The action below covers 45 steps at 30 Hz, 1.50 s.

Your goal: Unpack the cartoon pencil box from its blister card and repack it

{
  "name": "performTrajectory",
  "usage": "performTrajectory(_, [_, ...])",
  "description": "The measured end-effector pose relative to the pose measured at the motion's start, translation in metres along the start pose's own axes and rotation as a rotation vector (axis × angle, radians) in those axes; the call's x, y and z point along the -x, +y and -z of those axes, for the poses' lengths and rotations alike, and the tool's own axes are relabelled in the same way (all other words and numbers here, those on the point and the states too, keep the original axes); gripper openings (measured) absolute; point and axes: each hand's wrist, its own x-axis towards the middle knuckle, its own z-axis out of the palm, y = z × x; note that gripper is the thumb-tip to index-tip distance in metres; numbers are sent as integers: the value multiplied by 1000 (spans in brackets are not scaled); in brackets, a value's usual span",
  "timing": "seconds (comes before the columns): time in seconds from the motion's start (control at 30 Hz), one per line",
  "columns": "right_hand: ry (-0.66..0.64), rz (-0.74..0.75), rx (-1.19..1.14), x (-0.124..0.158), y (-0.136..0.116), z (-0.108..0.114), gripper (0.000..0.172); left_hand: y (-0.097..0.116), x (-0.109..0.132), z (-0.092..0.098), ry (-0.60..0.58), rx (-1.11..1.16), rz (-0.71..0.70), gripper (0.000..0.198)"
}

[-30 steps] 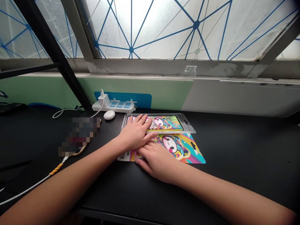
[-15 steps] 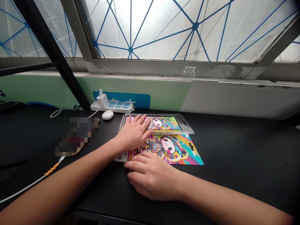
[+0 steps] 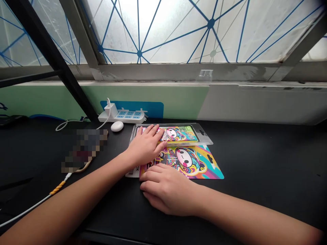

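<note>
Here, both bare hands rest palm down at the middle of a black table (image 3: 270,170), over 2 brightly printed things. The left hand (image 3: 144,144) is flat and well opened, its fingers slightly spread and its thumb out to the right. It lies across the left part of a clear plastic case (image 3: 205,139), covering some of the colourful sheet (image 3: 191,132) inside, and is not wrapped around anything.

Just nearer the person, a larger card (image 3: 213,170) lies flat on the table, showing a cartoon face with pink cheeks and a dark hanging slot near its right end. The case sits along the card's far side. The right hand (image 3: 168,190) is at the card's near edge, partly over it, its fingers loosely bent and close together. Its underside is hidden, so I cannot tell whether it has hold of the card.

To the left lies a flat object (image 3: 85,151) with a pixelated face; 1 white cable (image 3: 28,213) with a yellow-orange wrap (image 3: 58,187) runs from its near end. Behind, by the wall, are a white power strip (image 3: 131,117) bearing 1 white plug (image 3: 110,110), and a white oval object (image 3: 117,126) just in front.
</note>
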Motion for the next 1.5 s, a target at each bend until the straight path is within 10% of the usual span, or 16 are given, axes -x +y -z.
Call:
performTrajectory(0.73, [225, 120, 204, -1, 7, 29, 21, -5, 2, 6, 75, 177, -3, 52])
performTrajectory(0.97, [89, -580, 338, 22, 91, 85, 29, -4, 2, 11, 45, 195, 3, 53])
performTrajectory(1.13, [-14, -677, 255, 43, 139, 86, 42, -3, 1, 12, 30, 199, 17, 54])
performTrajectory(1.5, [-96, -741, 143, 41, 133, 92, 69, -3, 1, 12, 49, 211, 6, 51])
